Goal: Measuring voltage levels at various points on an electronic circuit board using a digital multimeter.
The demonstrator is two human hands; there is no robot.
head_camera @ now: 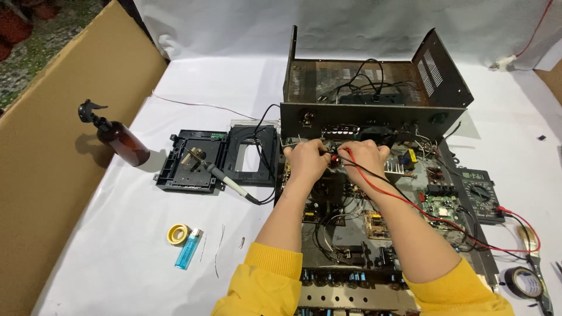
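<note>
My left hand [307,159] and my right hand [366,158] are both curled over the far part of an open circuit board assembly [351,234], just in front of a black metal chassis [374,88]. Each hand pinches a thin test probe; a black lead and a red lead [421,213] run from the hands across the board to a dark multimeter [481,193] on the right. The probe tips are hidden under my fingers. Yellow sleeves cover both forearms.
A soldering iron [225,180] lies on a black plastic tray frame [218,159] at left. A brown spray bottle [120,140], a yellow tape roll [178,234], a blue lighter [188,249] and black tape [523,282] lie around. A cardboard wall [64,152] stands at left.
</note>
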